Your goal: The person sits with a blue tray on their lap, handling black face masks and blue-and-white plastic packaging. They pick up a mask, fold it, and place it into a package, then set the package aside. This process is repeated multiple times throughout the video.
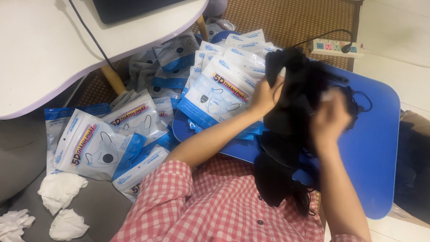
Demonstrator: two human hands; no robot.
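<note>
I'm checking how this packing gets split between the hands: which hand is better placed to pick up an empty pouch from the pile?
Probably the left hand. It grips the black masks right beside the pouches stacked at its side. The right hand is blurred over the blue tray, farther from them.

Wearing a shirt (224, 210) in red-and-white gingham check, small squares throughout. Showing short sleeves, the left sleeve (163, 183) ending above the elbow in a turned hem, with forearms bare beyond it. Carrying small dark round buttons (260, 222) down the front placket (two showing, one near the chest, one lower). Creasing softly across the chest and shoulder. Left hand (265, 95) and right hand (329, 120) going ungloved, the right one blurring; wearing a pale, longish nail (282, 71) on the left thumb. No rings or watch showing.
</note>
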